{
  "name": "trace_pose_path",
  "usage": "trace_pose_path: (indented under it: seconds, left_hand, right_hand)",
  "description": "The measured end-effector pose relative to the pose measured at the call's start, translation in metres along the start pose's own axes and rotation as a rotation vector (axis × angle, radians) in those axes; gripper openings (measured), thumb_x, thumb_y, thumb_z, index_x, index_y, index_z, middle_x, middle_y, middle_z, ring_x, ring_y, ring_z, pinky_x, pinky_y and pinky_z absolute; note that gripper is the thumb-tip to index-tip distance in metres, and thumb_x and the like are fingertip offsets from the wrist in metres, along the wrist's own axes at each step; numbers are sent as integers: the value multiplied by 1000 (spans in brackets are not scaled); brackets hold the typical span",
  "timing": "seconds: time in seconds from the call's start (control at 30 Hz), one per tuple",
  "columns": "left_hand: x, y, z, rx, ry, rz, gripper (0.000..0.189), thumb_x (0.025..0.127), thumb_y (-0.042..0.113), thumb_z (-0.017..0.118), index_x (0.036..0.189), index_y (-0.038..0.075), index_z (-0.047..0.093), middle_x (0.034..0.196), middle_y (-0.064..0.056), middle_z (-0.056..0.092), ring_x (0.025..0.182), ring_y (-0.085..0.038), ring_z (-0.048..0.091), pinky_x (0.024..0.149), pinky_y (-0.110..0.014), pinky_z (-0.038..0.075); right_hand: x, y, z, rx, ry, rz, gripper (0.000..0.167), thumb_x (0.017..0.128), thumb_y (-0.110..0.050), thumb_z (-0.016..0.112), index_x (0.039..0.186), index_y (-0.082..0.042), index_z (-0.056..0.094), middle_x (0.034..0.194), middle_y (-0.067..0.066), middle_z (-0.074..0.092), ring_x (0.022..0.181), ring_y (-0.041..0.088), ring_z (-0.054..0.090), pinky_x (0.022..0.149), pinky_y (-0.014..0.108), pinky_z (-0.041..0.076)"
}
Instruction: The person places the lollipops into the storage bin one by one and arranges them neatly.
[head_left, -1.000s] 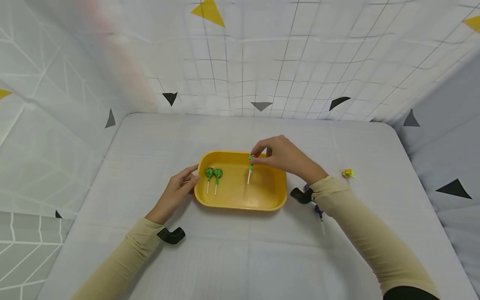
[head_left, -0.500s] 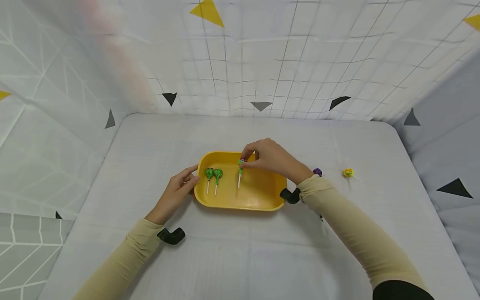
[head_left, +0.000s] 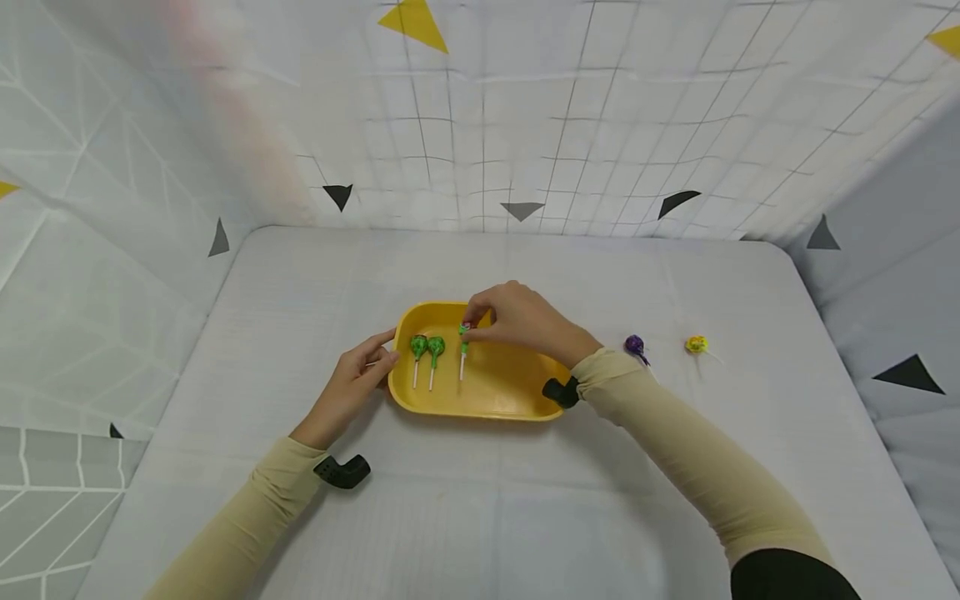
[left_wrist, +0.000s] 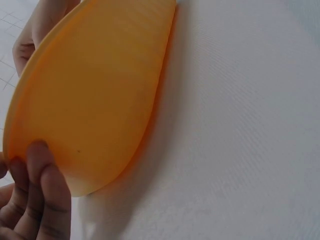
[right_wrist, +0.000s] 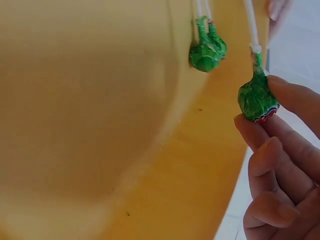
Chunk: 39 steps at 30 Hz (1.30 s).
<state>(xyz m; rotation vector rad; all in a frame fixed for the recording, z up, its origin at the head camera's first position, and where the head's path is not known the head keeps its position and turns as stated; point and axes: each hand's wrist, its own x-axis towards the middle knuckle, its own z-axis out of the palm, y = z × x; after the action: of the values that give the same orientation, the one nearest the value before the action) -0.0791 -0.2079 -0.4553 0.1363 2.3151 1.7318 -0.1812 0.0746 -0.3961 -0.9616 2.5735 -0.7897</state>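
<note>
My right hand (head_left: pixel 525 321) pinches a green-wrapped lollipop (right_wrist: pixel 256 97) by its candy end, between thumb and fingertips. It hangs over the yellow tray (head_left: pixel 510 396), white stick toward me, just right of two green lollipops (head_left: pixel 437 346) that lie side by side in the tray. In the right wrist view the same green pair (right_wrist: pixel 204 57) rests close to the held one. My left hand (head_left: pixel 352 383) grips the tray's left end. In the left wrist view its fingers (left_wrist: pixel 52 195) press the outer wall; the thumb is mostly out of sight there.
On the white table, right of the tray, lie a purple lollipop (head_left: pixel 634 345) and, farther right, a yellow lollipop (head_left: pixel 696 344). Black camera mounts (head_left: pixel 342 472) stick out at both wrists. A patterned cloth wall (head_left: pixel 525 125) rises behind the table.
My right hand has moved left over the tray with the green lollipop, closer to the pair. One purple lollipop has come into view; another is now hidden by the sleeve. My left hand stays put.
</note>
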Motion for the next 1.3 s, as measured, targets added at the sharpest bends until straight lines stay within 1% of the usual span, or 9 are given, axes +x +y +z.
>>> trace_pose_path:
  seconds: [0.13, 0.23, 0.43, 0.6, 0.73, 0.83, 1.07, 1.3]
  left_hand:
    - [0, 0, -1, 3, 7, 1, 55, 109, 32, 54, 158, 9, 42, 97, -12, 60, 76, -11, 63, 78, -25, 60]
    - [0, -1, -1, 4, 7, 1, 55, 109, 32, 54, 158, 9, 41, 97, -12, 60, 76, -11, 63, 78, -25, 60]
    - [-1, 0, 0, -5, 2, -5, 56, 109, 33, 54, 158, 9, 41, 98, -13, 61, 77, -11, 63, 79, -26, 60]
    - [0, 0, -1, -9, 3, -8, 55, 109, 32, 54, 158, 10, 41, 98, -15, 60, 77, -11, 63, 79, -25, 60]
    - [0, -1, -1, -17, -1, 0, 55, 109, 30, 54, 158, 9, 40, 98, -18, 60, 77, -11, 63, 78, -25, 60]
    - [1, -2, -1, -15, -3, 4, 55, 110, 30, 53, 158, 7, 40, 99, -19, 60, 77, -11, 63, 79, -25, 60]
    - [1, -2, -1, -12, 2, 0, 56, 109, 32, 54, 158, 10, 41, 100, -20, 60, 78, -12, 63, 79, -24, 59]
    - [1, -2, -1, -19, -3, 5, 56, 109, 32, 54, 159, 10, 40, 100, -22, 60, 77, -10, 63, 79, -24, 59]
  right_hand:
    - [8, -4, 5, -41, -32, 5, 17, 89, -36, 83, 97, -22, 78, 95, -9, 78, 89, 10, 69, 76, 30, 56]
    - [13, -6, 9, -72, -53, 15, 19, 88, -38, 83, 97, -22, 78, 96, -8, 78, 93, 10, 71, 80, 31, 58]
    - [18, -10, 17, -104, -74, 32, 19, 89, -38, 82, 97, -22, 77, 96, -9, 77, 93, 11, 69, 78, 32, 57]
    - [20, -11, 21, -135, -107, 37, 19, 89, -38, 82, 97, -21, 76, 97, -9, 77, 92, 12, 68, 78, 31, 56]
    - [23, -11, 25, -153, -128, 36, 18, 90, -36, 82, 97, -21, 76, 97, -8, 77, 91, 12, 68, 78, 31, 56]
    - [25, -10, 28, -161, -134, 34, 18, 90, -36, 81, 97, -20, 76, 96, -8, 76, 89, 12, 67, 78, 31, 56]
    - [26, -11, 30, -161, -141, 48, 18, 92, -35, 80, 98, -20, 76, 96, -7, 76, 88, 11, 67, 78, 31, 57]
    - [26, -12, 32, -179, -143, 61, 19, 92, -37, 80, 98, -20, 77, 97, -7, 77, 88, 12, 69, 78, 31, 58]
